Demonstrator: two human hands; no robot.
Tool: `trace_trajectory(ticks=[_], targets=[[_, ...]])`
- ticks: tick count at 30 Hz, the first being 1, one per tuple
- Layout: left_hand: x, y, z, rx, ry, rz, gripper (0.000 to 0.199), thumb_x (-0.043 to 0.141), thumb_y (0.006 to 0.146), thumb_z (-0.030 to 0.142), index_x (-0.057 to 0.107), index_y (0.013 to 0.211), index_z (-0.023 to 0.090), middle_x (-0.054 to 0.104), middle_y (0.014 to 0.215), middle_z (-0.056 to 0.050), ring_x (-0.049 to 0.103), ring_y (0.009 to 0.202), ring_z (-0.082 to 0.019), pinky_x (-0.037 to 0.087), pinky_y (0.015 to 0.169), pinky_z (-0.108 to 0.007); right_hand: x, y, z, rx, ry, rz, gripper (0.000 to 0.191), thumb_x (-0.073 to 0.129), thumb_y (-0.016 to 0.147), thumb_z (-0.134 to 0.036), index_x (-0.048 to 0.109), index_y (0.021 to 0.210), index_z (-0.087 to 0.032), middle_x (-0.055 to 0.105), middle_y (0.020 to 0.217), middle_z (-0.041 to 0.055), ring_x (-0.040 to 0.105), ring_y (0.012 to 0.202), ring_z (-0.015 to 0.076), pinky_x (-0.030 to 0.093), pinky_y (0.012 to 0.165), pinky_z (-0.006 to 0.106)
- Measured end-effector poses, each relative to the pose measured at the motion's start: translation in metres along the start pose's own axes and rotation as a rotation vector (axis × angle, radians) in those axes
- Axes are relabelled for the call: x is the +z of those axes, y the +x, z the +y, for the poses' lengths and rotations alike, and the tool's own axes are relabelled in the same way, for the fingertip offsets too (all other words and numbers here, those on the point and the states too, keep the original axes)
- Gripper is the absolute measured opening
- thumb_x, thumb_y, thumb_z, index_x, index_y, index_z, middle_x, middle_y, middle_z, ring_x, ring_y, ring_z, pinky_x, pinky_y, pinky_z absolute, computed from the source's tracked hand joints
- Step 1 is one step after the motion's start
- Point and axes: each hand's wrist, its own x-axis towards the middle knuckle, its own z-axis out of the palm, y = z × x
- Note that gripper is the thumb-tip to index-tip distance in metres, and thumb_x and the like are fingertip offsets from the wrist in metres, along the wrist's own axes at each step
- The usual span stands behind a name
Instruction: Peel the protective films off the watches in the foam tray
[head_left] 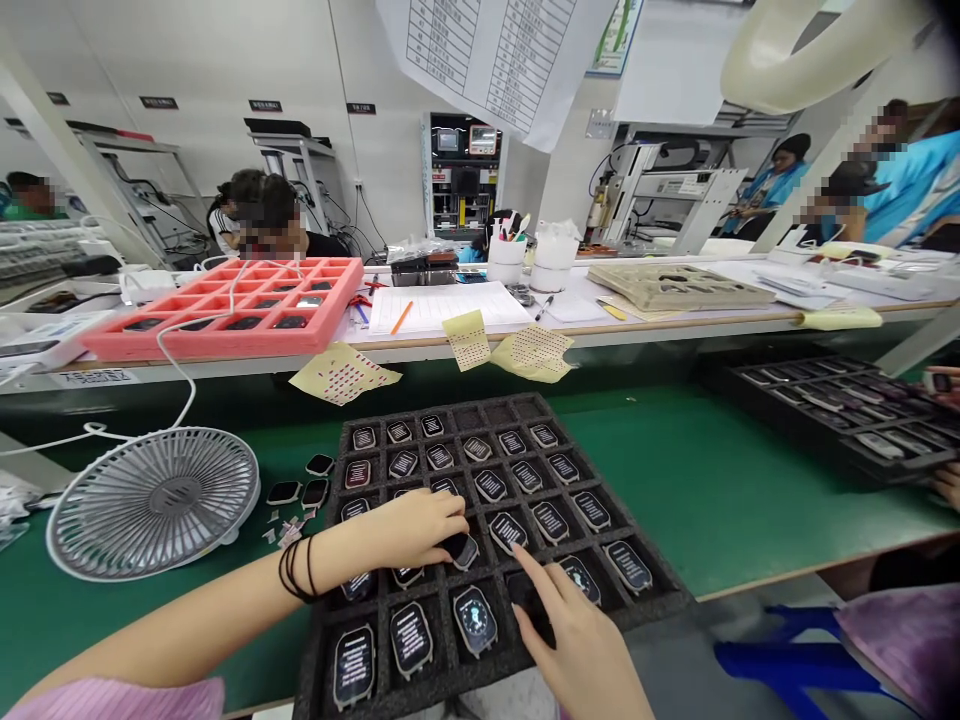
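Note:
A black foam tray [463, 680] with square compartments lies before me, most of them holding a smartwatch body without a strap. My left hand [424, 528] reaches across it, thumb and fingers closed about the edges of a dark-screened smartwatch [466, 553] in a middle compartment. Just right of that, the index fingertip of my right hand [574, 620] touches or hovers over a smartwatch with white text [508, 532]; its thumb is spread apart. Near the front edge, one smartwatch [475, 620] shows a lit clock face. The compartment under my right hand is partly hidden.
Left of the tray stand a grey fan [172, 500], several loose watches [314, 493] and small scraps [291, 530]. A pink foam tray [300, 340] sits on the raised shelf. At right, another person's hand [949, 485] is by a second black tray [832, 400].

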Motion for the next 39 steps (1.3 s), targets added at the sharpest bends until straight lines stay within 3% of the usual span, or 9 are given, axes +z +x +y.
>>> trace_trajectory(ticks=[13, 20, 28, 32, 36, 39], targets=[[0.004, 0.012, -0.003, 0.0, -0.028, -0.044, 0.037, 0.077, 0.072, 0.032, 0.058, 0.101, 0.019, 0.06, 0.095, -0.003, 0.06, 0.083, -0.02, 0.048, 0.07, -0.029, 0.002, -0.002, 0.007, 0.099, 0.034, -0.111, 0.065, 0.048, 0.079, -0.018, 0.035, 0.14, -0.036, 0.065, 0.083, -0.0014, 0.062, 0.056, 0.0153, 0.045, 0.044, 0.022], [0.004, 0.012, -0.003, -0.009, -0.056, -0.058, 0.04, 0.078, 0.071, 0.03, 0.059, 0.104, 0.017, 0.061, 0.099, -0.005, 0.061, 0.087, -0.022, 0.049, 0.073, -0.03, 0.005, -0.001, 0.006, 0.142, 0.022, -0.111, 0.06, 0.05, 0.081, -0.025, 0.037, 0.139, -0.034, 0.067, 0.087, 0.0008, 0.065, 0.06, 0.018, 0.044, 0.046, 0.024], [0.004, 0.012, -0.003, -0.013, -0.045, -0.063, 0.04, 0.078, 0.071, 0.03, 0.059, 0.104, 0.017, 0.062, 0.099, -0.005, 0.061, 0.086, -0.021, 0.049, 0.072, -0.03, 0.006, 0.002, 0.006, 0.118, -0.045, -0.133, 0.054, 0.052, 0.074, -0.015, 0.048, 0.125, -0.033, 0.067, 0.093, -0.0003, 0.066, 0.065, 0.0177, 0.044, 0.045, 0.022], [0.008, 0.013, -0.004, -0.008, -0.049, -0.03, 0.042, 0.08, 0.068, 0.032, 0.06, 0.101, 0.017, 0.062, 0.098, -0.005, 0.062, 0.085, -0.022, 0.049, 0.073, -0.031, 0.006, 0.001, 0.003, 0.153, -0.088, -0.105, 0.056, 0.051, 0.074, -0.013, 0.045, 0.127, -0.032, 0.067, 0.093, 0.0009, 0.067, 0.068, 0.0182, 0.045, 0.047, 0.022], [0.006, 0.017, -0.007, 0.035, -0.093, -0.048, 0.04, 0.08, 0.067, 0.032, 0.06, 0.098, 0.016, 0.064, 0.093, -0.004, 0.063, 0.084, -0.022, 0.05, 0.074, -0.03, 0.004, 0.003, 0.001, 0.164, -0.084, -0.11, 0.059, 0.052, 0.074, -0.015, 0.042, 0.13, -0.03, 0.068, 0.089, 0.0016, 0.067, 0.068, 0.0198, 0.044, 0.046, 0.023], [0.005, 0.02, -0.011, 0.081, -0.125, -0.056, 0.039, 0.08, 0.068, 0.033, 0.06, 0.097, 0.016, 0.064, 0.091, -0.004, 0.063, 0.086, -0.022, 0.05, 0.076, -0.029, 0.003, 0.005, 0.002, 0.166, -0.037, -0.112, 0.049, 0.052, 0.074, -0.014, 0.047, 0.121, -0.03, 0.067, 0.092, 0.0008, 0.068, 0.071, 0.0196, 0.046, 0.05, 0.024]])
